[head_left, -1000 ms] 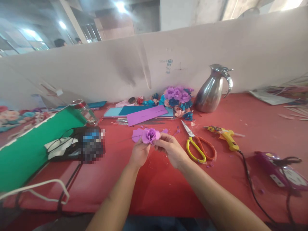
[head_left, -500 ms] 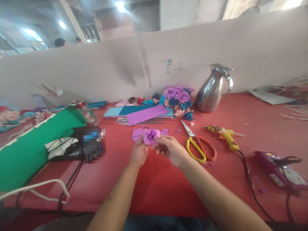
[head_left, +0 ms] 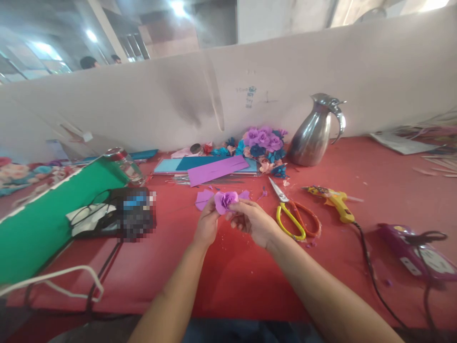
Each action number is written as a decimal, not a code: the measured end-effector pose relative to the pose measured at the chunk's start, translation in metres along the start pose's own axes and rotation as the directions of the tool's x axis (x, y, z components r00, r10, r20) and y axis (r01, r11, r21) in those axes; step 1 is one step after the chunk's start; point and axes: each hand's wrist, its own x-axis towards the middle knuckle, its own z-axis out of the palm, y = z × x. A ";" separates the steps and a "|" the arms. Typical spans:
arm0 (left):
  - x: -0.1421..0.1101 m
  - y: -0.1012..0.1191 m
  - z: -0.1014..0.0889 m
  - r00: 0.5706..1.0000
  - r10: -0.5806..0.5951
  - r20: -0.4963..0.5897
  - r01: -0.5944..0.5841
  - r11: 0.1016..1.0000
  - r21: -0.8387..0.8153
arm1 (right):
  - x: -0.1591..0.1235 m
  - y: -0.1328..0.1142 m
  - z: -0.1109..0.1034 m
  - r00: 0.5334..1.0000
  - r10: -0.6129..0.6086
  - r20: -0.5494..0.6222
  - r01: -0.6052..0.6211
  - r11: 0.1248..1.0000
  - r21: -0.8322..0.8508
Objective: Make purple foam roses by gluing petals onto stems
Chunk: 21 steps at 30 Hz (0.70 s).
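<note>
Mid-frame, the flower (head_left: 225, 201) lies between two grips: the left hand (head_left: 207, 226) holds its lower-left side, the right hand (head_left: 257, 223) seemingly pinches its right edge.

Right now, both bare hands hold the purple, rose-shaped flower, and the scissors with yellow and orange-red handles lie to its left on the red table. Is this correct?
Not entirely: the head view shows the scissors to the right of the flower, not left. The rest stands: the left hand and the right hand hold it, and the scissors lie on the red table.
</note>
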 end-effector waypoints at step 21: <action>-0.004 0.003 0.003 0.998 -0.036 -0.043 0.034 0.998 -0.058 | -0.002 0.004 0.002 0.997 -0.021 0.076 0.018 0.999 0.039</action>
